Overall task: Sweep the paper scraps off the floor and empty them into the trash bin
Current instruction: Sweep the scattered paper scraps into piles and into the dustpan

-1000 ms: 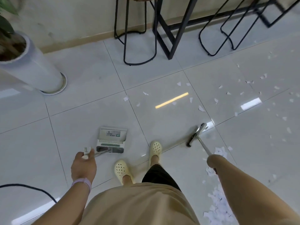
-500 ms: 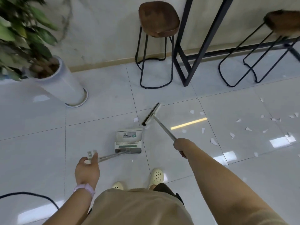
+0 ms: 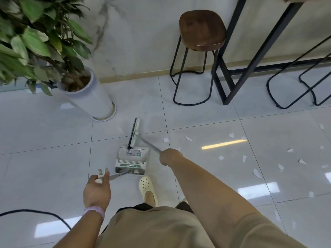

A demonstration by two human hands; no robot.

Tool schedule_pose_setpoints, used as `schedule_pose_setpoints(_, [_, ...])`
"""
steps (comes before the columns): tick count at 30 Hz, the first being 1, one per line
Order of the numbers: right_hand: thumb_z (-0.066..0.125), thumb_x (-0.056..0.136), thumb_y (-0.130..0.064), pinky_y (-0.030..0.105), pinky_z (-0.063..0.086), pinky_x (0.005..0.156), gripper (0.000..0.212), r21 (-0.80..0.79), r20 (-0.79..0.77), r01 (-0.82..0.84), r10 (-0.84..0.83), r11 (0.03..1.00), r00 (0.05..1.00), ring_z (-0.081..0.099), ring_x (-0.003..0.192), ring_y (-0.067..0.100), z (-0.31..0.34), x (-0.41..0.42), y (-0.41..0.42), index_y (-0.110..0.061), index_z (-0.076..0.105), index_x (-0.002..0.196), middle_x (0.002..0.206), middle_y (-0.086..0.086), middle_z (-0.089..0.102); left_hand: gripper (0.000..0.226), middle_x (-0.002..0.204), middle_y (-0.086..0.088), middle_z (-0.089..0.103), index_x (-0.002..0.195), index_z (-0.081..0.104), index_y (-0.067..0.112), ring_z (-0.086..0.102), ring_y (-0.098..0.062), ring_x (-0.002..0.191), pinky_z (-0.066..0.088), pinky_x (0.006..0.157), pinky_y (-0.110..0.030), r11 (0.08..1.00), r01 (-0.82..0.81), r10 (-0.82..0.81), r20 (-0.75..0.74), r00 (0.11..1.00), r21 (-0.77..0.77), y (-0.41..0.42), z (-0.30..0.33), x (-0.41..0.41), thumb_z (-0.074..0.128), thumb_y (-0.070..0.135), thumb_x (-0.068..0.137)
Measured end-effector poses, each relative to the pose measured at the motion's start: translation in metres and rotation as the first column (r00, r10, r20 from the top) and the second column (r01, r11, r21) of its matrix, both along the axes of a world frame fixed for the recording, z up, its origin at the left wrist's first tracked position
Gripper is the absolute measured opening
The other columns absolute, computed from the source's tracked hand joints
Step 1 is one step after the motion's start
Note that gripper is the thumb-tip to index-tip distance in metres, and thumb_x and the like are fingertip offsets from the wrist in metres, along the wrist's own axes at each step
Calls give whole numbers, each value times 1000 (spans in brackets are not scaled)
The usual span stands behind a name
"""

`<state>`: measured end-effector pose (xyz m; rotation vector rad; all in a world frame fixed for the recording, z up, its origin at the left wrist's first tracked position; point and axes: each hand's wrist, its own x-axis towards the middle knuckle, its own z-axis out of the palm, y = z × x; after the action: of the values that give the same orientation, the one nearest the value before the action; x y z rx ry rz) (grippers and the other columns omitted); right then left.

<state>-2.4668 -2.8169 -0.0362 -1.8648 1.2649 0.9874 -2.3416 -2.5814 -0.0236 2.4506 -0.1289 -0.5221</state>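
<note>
Head view: our left hand grips the dustpan handle; right hand grips the broom, whose head touches the dustpan's far edge. Paper scraps lie right; the grasping fingers are hidden.

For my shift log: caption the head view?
Left hand holds dustpan; right hand angles broom above it.

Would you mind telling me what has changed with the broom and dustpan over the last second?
The right hand swung the broom leftward, from the scraps on the right to the open front edge of the dustpan. The view also tilted up, showing more wall and stool. The left hand kept gripping the dustpan handle, the pan stayed put, and paper scraps remain on the right.
</note>
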Motion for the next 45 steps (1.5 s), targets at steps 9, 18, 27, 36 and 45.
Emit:
schedule_pose_setpoints(9, [42, 97, -12, 32, 50, 74, 47, 48, -99, -32, 37, 998, 994, 61, 87, 23, -37, 73, -8, -7, 46, 144, 84, 4, 52, 33, 75, -8, 63, 92, 61, 9, 57, -29, 70, 42, 65, -33, 992, 120, -120, -25, 993, 36, -23, -17, 117, 60, 42, 97])
schedule_pose_setpoints(18, [46, 96, -23, 28, 46, 64, 48, -51, -490, 234, -228, 971, 841, 61, 85, 18, -87, -93, -30, -11, 51, 142, 90, -2, 56, 41, 69, 2, 62, 80, 53, 23, 59, -22, 65, 51, 61, -34, 805, 551, -548, -82, 833, 220, -53, -37, 137, 47, 60, 96])
schedule_pose_setpoints(27, [41, 96, -16, 25, 40, 63, 43, -174, -581, 452, -462, 875, 670, 55, 80, 12, -26, -197, -64, -26, 53, 136, 96, -7, 59, 40, 77, -2, 65, 87, 56, 23, 61, -29, 72, 53, 65, -38, 710, 676, -672, -99, 734, 196, -134, -41, 128, 48, 62, 94])
schedule_pose_setpoints(36, [40, 99, -18, 28, 40, 79, 45, -157, -428, 484, -501, 861, 752, 55, 101, 21, 2, -221, -120, -15, 47, 144, 101, -1, 51, 37, 80, -7, 62, 88, 57, 18, 57, -36, 77, 48, 69, -41, 744, 664, -659, -86, 747, 73, -224, -36, 52, 53, 54, 96])
schedule_pose_setpoints(45, [43, 98, -18, 27, 46, 70, 35, -87, -201, 410, -419, 908, 886, 52, 66, 15, -13, -214, -220, -13, 55, 130, 80, -1, 51, 36, 80, -8, 62, 86, 60, 13, 57, -33, 78, 41, 67, -36, 842, 539, -536, -84, 840, 10, -286, -17, -45, 58, 47, 96])
